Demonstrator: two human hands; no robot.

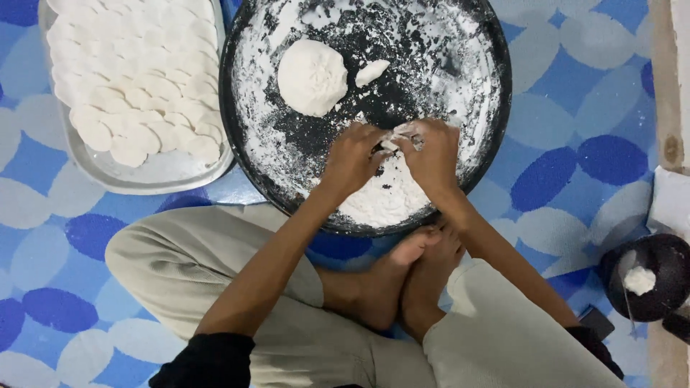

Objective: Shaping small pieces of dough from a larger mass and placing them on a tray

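Observation:
A round black pan (248, 154) dusted with white flour lies on the floor in front of me. My left hand (352, 158) and my right hand (433, 154) meet over its near half, both pinching one small piece of white dough (397, 136) between the fingertips. Beneath them sits a heap of loose flour (384, 201). A large lump of dough (311, 77) rests farther back in the pan, with a small torn bit of dough (371, 72) beside it on the right.
A metal tray (154, 176) at the left holds several flat white dough discs (136, 79). A dark bowl (658, 269) with some white flour stands at the right, near a wall edge. My crossed legs and bare feet (402, 280) lie just below the pan on a blue patterned mat.

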